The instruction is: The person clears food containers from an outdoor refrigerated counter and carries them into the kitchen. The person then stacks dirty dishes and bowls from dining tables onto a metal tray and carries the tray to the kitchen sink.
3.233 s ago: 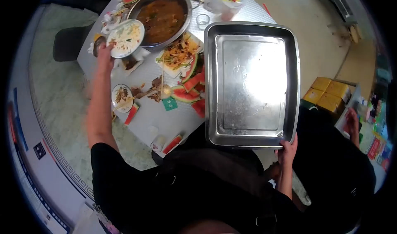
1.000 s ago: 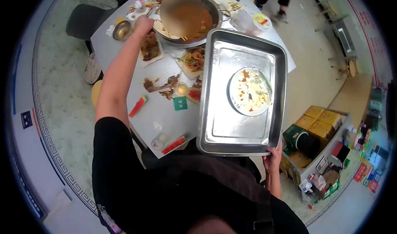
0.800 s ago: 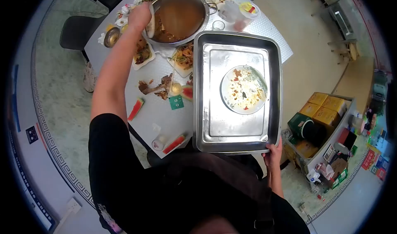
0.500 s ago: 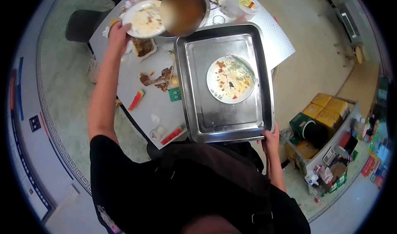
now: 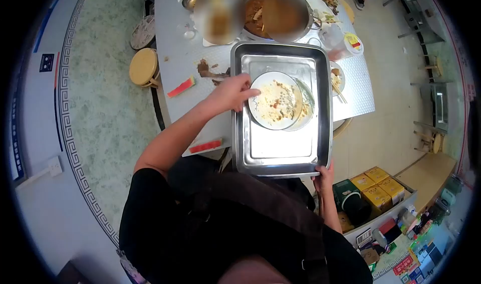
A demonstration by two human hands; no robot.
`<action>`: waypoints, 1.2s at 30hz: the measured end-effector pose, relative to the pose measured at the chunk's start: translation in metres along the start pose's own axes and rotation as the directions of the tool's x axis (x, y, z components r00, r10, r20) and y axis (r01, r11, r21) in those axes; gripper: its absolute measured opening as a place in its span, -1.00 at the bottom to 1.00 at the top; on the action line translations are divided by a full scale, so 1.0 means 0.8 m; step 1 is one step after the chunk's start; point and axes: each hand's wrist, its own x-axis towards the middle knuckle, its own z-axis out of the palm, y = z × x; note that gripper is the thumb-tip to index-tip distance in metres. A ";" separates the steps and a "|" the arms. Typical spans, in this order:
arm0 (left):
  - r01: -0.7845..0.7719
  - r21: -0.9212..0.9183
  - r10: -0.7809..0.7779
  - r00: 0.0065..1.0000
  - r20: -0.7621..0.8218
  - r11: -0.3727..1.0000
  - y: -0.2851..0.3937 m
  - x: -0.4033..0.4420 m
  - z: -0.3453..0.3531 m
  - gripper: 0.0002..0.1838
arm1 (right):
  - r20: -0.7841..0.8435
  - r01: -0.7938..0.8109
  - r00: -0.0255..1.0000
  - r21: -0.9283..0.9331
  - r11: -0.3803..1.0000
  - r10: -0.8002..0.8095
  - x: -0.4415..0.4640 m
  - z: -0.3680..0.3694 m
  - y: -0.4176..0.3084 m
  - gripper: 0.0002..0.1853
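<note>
My left hand (image 5: 234,93) grips the left rim of a white plate (image 5: 274,103) with food scraps on it, thumb on top. That plate is over the steel tray (image 5: 283,151) and overlaps a second soiled plate (image 5: 307,106) lying in it. Whether the upper plate rests on the lower one, I cannot tell. At the tray's lower right corner my right hand (image 5: 323,177) is closed on the rim, holding it above the table edge. Bones (image 5: 213,73) lie on the table, left of the tray.
On the table (image 5: 185,118) are a large pot of brown broth (image 5: 255,16), two watermelon pieces, a plate with chopsticks (image 5: 336,78) and a plastic tub (image 5: 348,46). A round stool (image 5: 143,66) stands left. Yellow boxes (image 5: 377,196) are at lower right. A person's foot shows at top right.
An earlier-placed plate stays in the tray. My left hand has brought the other plate from beside the pot to over it. The view has shifted, and my right hand still holds the tray.
</note>
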 end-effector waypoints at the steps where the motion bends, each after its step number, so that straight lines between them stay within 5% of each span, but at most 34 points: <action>1: -0.096 0.024 0.098 0.985 -0.143 0.995 -0.005 0.004 -0.012 -0.76 | -0.025 -0.003 1.000 -0.015 1.000 0.002 -0.003 -0.004 0.000 -0.41; 2: -0.186 0.060 0.196 0.940 -0.281 0.981 -0.013 0.011 -0.032 -0.75 | -0.017 -0.016 1.000 -0.021 1.000 0.015 -0.004 -0.010 0.000 -0.40; 4: -0.219 -0.035 0.145 0.747 -0.649 0.975 -0.065 0.045 -0.084 -0.70 | -0.068 -0.023 0.997 -0.052 0.998 0.020 -0.012 -0.009 -0.003 -0.44; 6: 0.007 0.333 0.263 0.598 -0.757 0.943 -0.172 0.113 -0.149 -0.62 | -0.159 -0.028 0.987 -0.079 0.996 0.016 -0.022 -0.006 -0.005 -0.47; 8: 0.218 0.256 0.075 0.605 -0.793 0.942 -0.303 0.192 -0.193 -0.58 | -0.175 -0.029 0.984 -0.039 0.999 0.022 -0.023 -0.017 0.003 -0.42; 9: 0.205 0.257 0.082 0.612 -0.787 0.944 -0.301 0.207 -0.196 -0.58 | -0.185 -0.018 0.983 -0.038 0.999 0.011 -0.023 -0.016 0.005 -0.42; 10: 0.174 -0.193 -0.259 0.706 -0.659 0.966 -0.292 0.214 -0.198 -0.57 | -0.206 0.009 0.979 -0.001 1.000 -0.009 -0.029 -0.014 0.003 -0.41; 11: 0.207 -0.600 -0.500 0.781 -0.375 0.773 -0.283 0.222 -0.201 -0.57 | -0.227 0.038 0.973 0.035 0.999 -0.029 -0.033 -0.010 -0.001 -0.40; 12: 0.236 -0.697 -0.564 0.775 -0.285 0.677 -0.266 0.231 -0.200 -0.67 | -0.250 0.086 0.966 0.073 0.994 -0.065 -0.036 -0.002 -0.003 -0.42; 16: 0.221 -0.715 -0.581 0.754 -0.306 0.664 -0.274 0.259 -0.193 -0.76 | -0.366 0.172 0.923 0.108 0.979 -0.122 -0.046 0.017 -0.011 -0.43; 18: -0.028 -0.817 -0.448 0.825 -0.344 0.575 -0.279 0.244 -0.185 -0.82 | -0.372 0.186 0.918 0.105 0.977 -0.135 -0.047 0.013 -0.015 -0.43; 21: -0.097 -0.894 -0.396 0.872 -0.289 0.438 -0.322 0.222 -0.178 -0.85 | -0.377 0.204 0.913 0.091 0.975 -0.156 -0.046 -0.004 -0.016 -0.41; 27: -0.065 -0.845 -0.431 0.838 -0.335 0.531 -0.300 0.144 -0.180 -0.89 | -0.351 0.260 0.916 0.157 0.953 -0.192 -0.052 -0.009 -0.017 -0.40; 31: -0.119 -0.763 -0.276 0.888 -0.368 0.635 -0.249 0.136 -0.204 -0.87 | -0.278 0.331 0.921 0.190 0.924 -0.273 -0.035 -0.016 -0.008 -0.41; 36: -0.100 -0.649 -0.143 0.939 -0.312 0.755 -0.168 0.098 -0.215 -0.73 | -0.388 0.130 0.919 0.134 0.982 -0.068 -0.051 -0.021 -0.004 -0.34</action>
